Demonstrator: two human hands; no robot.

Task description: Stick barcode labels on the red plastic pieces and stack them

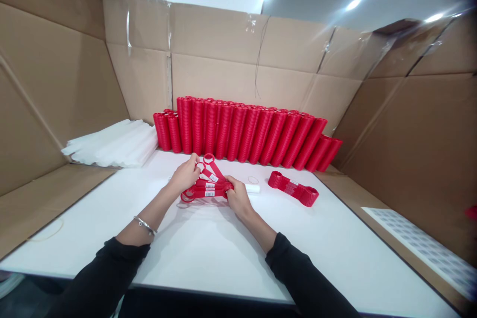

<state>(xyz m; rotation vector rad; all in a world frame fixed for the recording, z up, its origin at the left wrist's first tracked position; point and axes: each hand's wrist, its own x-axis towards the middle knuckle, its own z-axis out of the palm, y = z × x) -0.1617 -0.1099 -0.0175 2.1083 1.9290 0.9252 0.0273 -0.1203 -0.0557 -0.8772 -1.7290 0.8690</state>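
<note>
Several flat red pieces with ring ends (209, 185) are fanned out above the white table, white labels on their middles. My right hand (238, 197) is closed on their right ends, where they overlap. My left hand (186, 174) pinches at the ring of one upper piece, left of the labels; its fingertips partly hide that ring. One more piece points up and to the left between my hands. Behind my right hand a white roll (252, 189) lies on the table. To the right rests a stack of similar red pieces (293, 189).
Tall red stacks (240, 131) stand in rows along the back cardboard wall (223, 44). White sleeves (112, 144) lie at the back left. A printed sheet (421, 246) is at the right edge. Thin bands (253, 180) lie on the white table (208, 258).
</note>
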